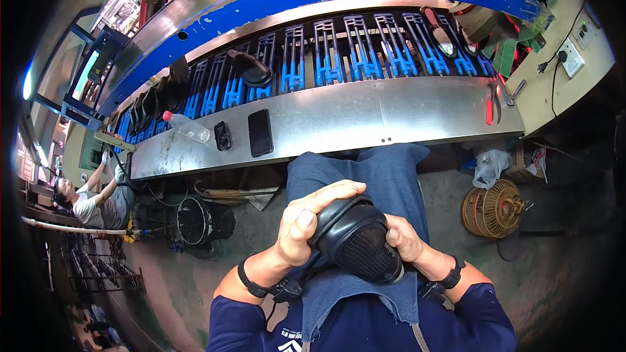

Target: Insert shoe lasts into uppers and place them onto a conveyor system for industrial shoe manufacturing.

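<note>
A black shoe [362,241] is between my two hands above my lap, its dimpled, rounded end pointing down and right toward me. My left hand [310,221] is closed along its left side, fingers reaching over the top near the collar. At the right side, my right hand [404,238] grips with the thumb toward me; its other fingers are mostly hidden behind the shoe. Under it lies the blue-grey apron [358,300] over my legs.
Ahead runs a metal bench edge [339,117] with a phone [260,133], a small black object [222,135], a plastic bottle [186,127] and red-handled pliers [490,105]. Beyond are blue conveyor racks [362,58]. A bucket [195,218], a wicker basket [492,212] and a co-worker [101,202] are lower.
</note>
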{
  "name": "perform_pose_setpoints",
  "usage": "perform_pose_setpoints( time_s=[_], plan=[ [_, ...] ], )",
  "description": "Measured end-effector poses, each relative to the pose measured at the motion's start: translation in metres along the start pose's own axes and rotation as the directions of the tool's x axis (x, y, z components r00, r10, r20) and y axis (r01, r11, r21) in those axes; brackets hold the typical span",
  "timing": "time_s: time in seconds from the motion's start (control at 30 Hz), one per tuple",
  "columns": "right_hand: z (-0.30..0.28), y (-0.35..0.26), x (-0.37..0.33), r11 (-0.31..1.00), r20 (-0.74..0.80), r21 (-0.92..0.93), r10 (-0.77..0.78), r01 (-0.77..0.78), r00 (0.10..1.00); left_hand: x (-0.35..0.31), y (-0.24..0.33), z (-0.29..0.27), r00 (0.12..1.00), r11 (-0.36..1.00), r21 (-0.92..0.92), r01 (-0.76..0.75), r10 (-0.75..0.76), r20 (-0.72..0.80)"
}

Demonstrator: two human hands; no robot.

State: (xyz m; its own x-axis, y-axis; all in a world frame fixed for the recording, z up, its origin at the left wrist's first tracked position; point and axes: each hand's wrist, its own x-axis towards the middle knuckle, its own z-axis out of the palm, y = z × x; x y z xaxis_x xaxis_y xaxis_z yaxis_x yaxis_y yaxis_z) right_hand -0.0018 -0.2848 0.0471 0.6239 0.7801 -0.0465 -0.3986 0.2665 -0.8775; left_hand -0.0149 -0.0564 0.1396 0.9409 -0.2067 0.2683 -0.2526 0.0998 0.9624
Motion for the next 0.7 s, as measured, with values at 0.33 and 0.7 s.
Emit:
perform_pose_setpoints(
  time_s=[0.33,0.7],
  plan=[
    [0.001,0.003,-0.003,0.998,-0.012,0.051,0.029,-0.028,1.0,-0.005,-0.001,0.002,0.999,1.0,-0.002,0.006,-0.006,0.047],
    [-0.007,0.026,-0.013,0.999,0.025,0.024,-0.038,0.038,0.999,-0.019,0.029,0.009,0.98,0.987,0.156,0.029,-0.059,0.192]
  ],
)
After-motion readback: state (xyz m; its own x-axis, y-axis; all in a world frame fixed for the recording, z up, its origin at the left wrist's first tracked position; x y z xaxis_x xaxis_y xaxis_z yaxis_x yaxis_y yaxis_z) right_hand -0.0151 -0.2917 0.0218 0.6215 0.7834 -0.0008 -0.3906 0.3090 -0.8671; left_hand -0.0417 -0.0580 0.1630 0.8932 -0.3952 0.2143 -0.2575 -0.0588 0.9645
